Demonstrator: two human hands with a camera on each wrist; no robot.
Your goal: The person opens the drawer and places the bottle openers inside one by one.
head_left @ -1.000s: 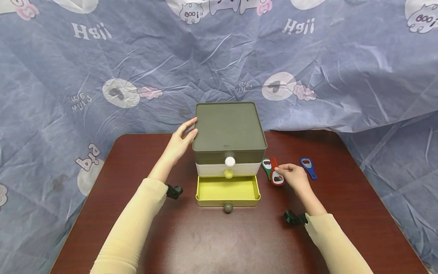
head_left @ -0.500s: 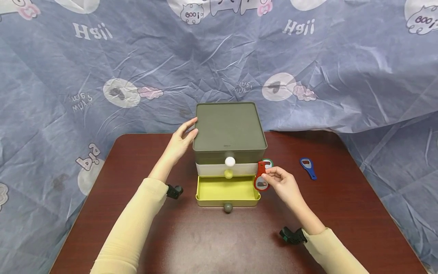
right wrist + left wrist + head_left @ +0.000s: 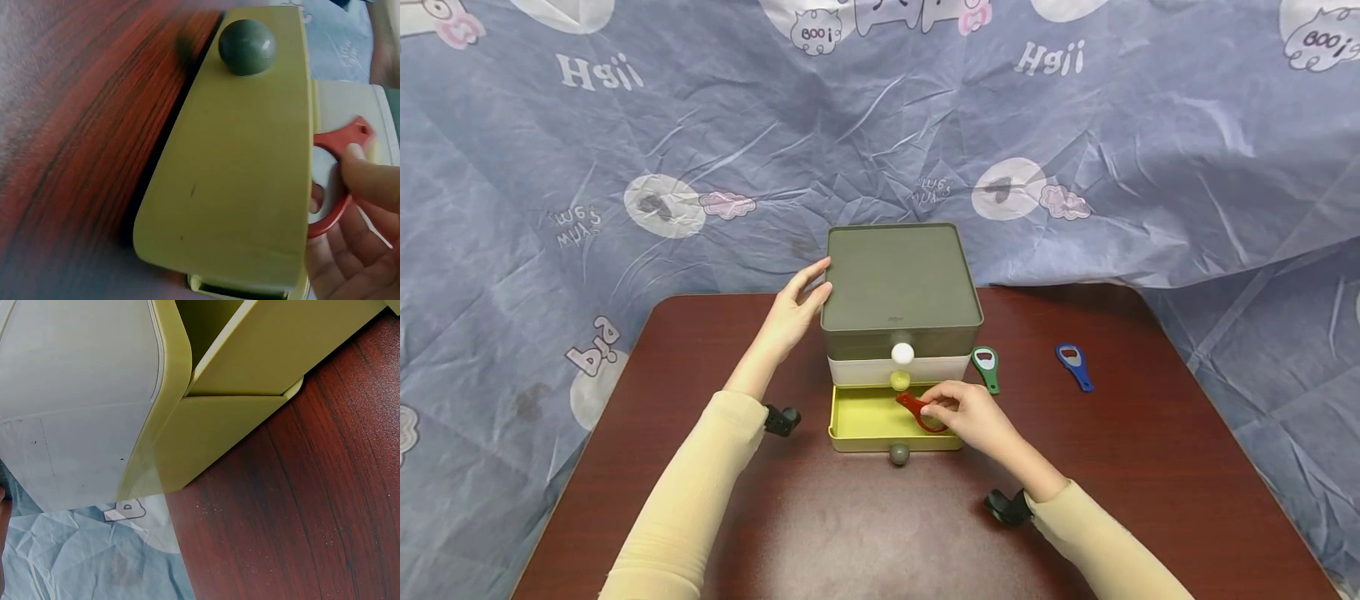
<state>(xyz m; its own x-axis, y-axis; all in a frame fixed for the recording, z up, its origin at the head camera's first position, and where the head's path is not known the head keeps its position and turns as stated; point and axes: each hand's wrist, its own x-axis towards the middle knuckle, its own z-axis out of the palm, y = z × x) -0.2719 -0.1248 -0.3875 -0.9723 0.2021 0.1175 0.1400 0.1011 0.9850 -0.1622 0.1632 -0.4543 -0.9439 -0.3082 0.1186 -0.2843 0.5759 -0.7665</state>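
A small drawer box (image 3: 898,279) with a dark olive top stands on the table, its bottom yellow drawer (image 3: 865,417) pulled out. My left hand (image 3: 793,310) rests its fingertips against the box's upper left edge. With thumb and fingers my right hand (image 3: 966,412) pinches a red bottle opener (image 3: 913,405) over the right part of that drawer. In the right wrist view the red bottle opener (image 3: 340,140) shows behind the drawer front (image 3: 231,162), its round end partly hidden. The left wrist view shows the box's white side (image 3: 75,444) and hardly any of the hand.
A green bottle opener (image 3: 987,369) lies just right of the box. Farther right on the dark red table (image 3: 880,533) lies a blue bottle opener (image 3: 1075,367). A patterned blue cloth (image 3: 737,150) hangs behind the table.
My right hand has lifted the red bottle opener from beside the green one and carried it left over the open drawer. The left hand stays at the box.
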